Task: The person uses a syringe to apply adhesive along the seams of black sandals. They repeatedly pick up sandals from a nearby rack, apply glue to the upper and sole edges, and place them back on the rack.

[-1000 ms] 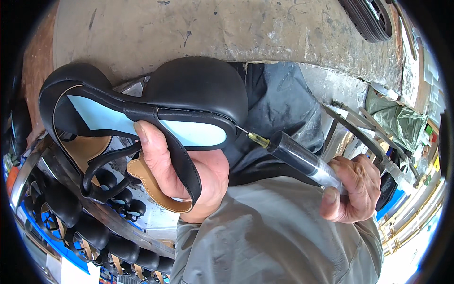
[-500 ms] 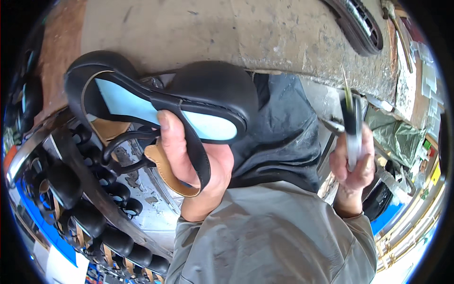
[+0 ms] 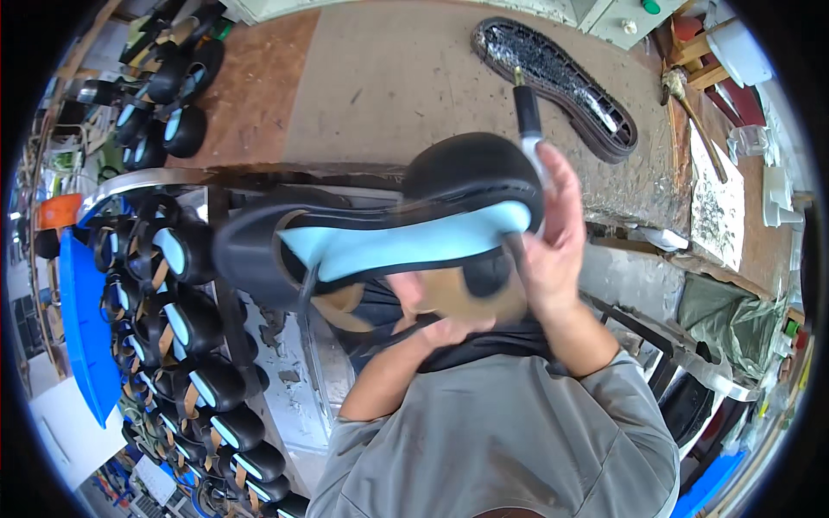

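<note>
A black sandal upper with a light blue underside (image 3: 397, 249) is held bottom up in front of me, somewhat blurred by motion. Its tan-lined strap (image 3: 449, 293) hangs loose towards me. Below the sandal, my left hand (image 3: 445, 330) grips it; the strap and shadow hide part of its fingers. At the right-hand end, my right hand (image 3: 560, 229) touches the sandal's edge with its fingers curled. Between those fingers sits a pen (image 3: 527, 112) with a white barrel, black grip and brass-coloured tip pointing away from me.
A dark brown shoe sole (image 3: 561, 91) lies on the workbench (image 3: 380, 86) beyond the pen. At the left stands a rack with several similar black sandals (image 3: 194, 250). A brush (image 3: 698, 121) rests at the bench's right side, near a green bag (image 3: 725, 311).
The sandal has moved right and is now level, its strap swung round. My right hand came up and left with the pen to the sandal's end. My view has shifted further over the bench.
</note>
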Demonstrator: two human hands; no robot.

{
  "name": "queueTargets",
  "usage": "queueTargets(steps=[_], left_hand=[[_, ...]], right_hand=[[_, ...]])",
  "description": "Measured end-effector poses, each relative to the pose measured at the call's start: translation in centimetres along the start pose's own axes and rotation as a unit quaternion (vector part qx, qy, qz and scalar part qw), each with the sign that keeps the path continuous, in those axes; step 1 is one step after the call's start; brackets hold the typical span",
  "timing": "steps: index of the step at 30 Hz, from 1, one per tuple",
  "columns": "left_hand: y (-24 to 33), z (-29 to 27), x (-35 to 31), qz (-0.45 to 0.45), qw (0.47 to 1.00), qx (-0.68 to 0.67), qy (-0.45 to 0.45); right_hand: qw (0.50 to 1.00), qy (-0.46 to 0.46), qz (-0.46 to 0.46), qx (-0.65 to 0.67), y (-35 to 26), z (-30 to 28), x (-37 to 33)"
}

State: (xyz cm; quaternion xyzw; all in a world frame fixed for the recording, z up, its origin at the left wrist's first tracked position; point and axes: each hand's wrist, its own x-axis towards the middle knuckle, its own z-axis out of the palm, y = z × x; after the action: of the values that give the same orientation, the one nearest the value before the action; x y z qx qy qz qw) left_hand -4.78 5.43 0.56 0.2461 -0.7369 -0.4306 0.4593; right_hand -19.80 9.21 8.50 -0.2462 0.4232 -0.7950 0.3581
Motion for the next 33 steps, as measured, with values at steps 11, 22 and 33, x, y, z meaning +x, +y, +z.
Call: queueTargets(steps=[11, 22, 33], left_hand=[[2.5, -11.4, 6.1, -0.304, 0.816, -0.311, -0.38], [-0.7, -8.2, 4.4, -0.397, 0.864, -0.196, -0.241], [-7.8, -8.7, 3.3, -0.328, 0.904, -0.178, -0.206]], right_hand=[[0.952, -0.174, 0.105, -0.231, -3.4, -2.0, 3.8], [0.792, -0.09, -0.006, -0.603, -6.8, -7.4, 10.1], [0.485, -0.2, -0.129, -0.841, -8.8, -8.2, 11.5]])
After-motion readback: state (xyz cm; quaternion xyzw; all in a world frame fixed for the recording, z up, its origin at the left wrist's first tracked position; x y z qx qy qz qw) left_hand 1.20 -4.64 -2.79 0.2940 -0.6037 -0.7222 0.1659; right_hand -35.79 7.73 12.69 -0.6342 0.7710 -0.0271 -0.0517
